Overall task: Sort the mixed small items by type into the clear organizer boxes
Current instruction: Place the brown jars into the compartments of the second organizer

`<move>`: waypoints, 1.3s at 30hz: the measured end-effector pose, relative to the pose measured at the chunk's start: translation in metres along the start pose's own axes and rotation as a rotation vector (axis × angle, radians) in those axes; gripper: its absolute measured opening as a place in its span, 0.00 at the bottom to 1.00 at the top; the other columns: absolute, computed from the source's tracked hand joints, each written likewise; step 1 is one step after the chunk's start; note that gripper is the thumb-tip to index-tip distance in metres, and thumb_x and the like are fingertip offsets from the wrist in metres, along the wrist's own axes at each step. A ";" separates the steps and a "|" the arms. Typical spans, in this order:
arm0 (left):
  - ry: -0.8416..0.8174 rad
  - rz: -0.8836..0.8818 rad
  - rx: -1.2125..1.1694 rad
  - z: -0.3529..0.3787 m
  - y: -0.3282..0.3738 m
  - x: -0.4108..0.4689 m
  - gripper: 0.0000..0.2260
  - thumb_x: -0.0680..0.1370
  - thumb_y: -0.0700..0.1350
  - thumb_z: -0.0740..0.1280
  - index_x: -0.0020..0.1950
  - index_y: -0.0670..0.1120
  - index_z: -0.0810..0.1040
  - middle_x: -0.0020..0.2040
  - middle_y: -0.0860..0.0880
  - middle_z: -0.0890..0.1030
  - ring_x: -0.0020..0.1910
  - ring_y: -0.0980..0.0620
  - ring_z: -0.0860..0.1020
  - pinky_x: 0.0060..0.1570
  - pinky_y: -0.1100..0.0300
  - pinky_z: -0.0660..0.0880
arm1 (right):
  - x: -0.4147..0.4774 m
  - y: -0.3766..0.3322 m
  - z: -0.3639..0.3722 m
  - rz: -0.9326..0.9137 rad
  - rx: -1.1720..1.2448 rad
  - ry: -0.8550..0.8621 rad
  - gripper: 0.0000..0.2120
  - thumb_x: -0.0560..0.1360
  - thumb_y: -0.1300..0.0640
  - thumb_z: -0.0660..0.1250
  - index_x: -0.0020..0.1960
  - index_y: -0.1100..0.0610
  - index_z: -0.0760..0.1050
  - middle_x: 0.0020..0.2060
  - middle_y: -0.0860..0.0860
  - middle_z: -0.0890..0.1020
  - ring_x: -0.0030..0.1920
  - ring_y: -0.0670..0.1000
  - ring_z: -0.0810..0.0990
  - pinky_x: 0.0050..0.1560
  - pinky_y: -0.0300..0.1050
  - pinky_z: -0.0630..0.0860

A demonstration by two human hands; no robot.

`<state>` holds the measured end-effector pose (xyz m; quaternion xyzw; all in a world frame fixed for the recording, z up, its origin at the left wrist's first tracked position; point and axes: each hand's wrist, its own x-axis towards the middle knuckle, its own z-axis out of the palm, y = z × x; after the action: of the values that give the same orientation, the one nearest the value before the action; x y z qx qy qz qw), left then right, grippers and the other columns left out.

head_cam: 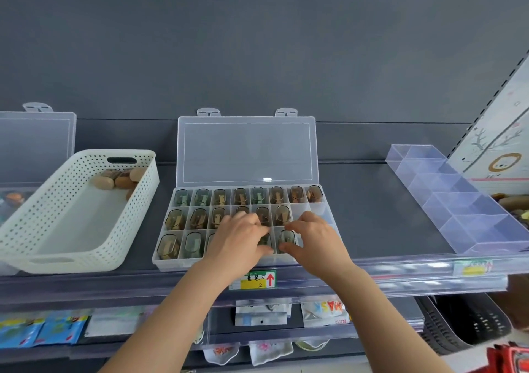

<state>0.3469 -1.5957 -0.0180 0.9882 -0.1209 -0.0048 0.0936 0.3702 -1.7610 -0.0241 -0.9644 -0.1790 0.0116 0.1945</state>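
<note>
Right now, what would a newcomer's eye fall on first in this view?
The open clear organizer box at shelf centre, most compartments holding small brownish cases, with the left hand and right hand reaching into its front rows. Left of it, a white perforated basket holds a few tan items in its far corner.

The hands (239, 238) hide front compartments of the organizer box (300, 210); their grip is unclear.

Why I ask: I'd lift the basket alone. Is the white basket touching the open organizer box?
Apart. The head view shows dark shelf between the white basket and organizer box.
</note>
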 end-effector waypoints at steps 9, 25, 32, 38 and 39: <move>0.062 -0.031 0.004 -0.008 -0.001 -0.009 0.22 0.80 0.55 0.61 0.72 0.52 0.68 0.66 0.53 0.71 0.66 0.53 0.67 0.66 0.55 0.64 | 0.002 -0.001 0.000 -0.068 0.021 0.064 0.17 0.76 0.49 0.66 0.62 0.54 0.75 0.52 0.51 0.77 0.50 0.51 0.76 0.47 0.42 0.76; 0.229 -0.453 0.201 -0.078 -0.172 -0.076 0.15 0.78 0.42 0.62 0.63 0.49 0.78 0.61 0.50 0.75 0.60 0.49 0.72 0.56 0.54 0.71 | 0.087 -0.158 0.026 -0.484 0.028 0.048 0.18 0.76 0.50 0.65 0.65 0.53 0.74 0.57 0.51 0.78 0.57 0.52 0.76 0.55 0.46 0.76; 0.034 -0.520 0.194 -0.080 -0.266 -0.065 0.14 0.76 0.37 0.61 0.60 0.44 0.74 0.62 0.47 0.73 0.61 0.46 0.72 0.58 0.52 0.72 | 0.158 -0.241 0.063 -0.534 -0.167 0.015 0.11 0.73 0.48 0.64 0.51 0.54 0.76 0.49 0.51 0.80 0.53 0.55 0.73 0.50 0.46 0.71; -0.076 -0.408 0.125 -0.066 -0.320 -0.035 0.24 0.75 0.35 0.61 0.71 0.47 0.66 0.69 0.47 0.67 0.67 0.46 0.68 0.64 0.52 0.69 | 0.204 -0.280 0.086 -0.432 -0.496 -0.112 0.10 0.72 0.53 0.62 0.52 0.53 0.75 0.51 0.53 0.78 0.54 0.56 0.73 0.53 0.46 0.67; -0.064 -0.385 0.117 -0.064 -0.327 -0.031 0.24 0.75 0.35 0.60 0.72 0.45 0.65 0.70 0.46 0.66 0.67 0.46 0.68 0.64 0.51 0.68 | 0.209 -0.283 0.090 -0.418 -0.553 -0.121 0.12 0.73 0.53 0.61 0.54 0.53 0.75 0.52 0.53 0.78 0.55 0.56 0.72 0.54 0.47 0.66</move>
<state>0.3964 -1.2652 -0.0163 0.9962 0.0675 -0.0472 0.0295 0.4608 -1.4111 0.0099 -0.9205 -0.3803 -0.0204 -0.0869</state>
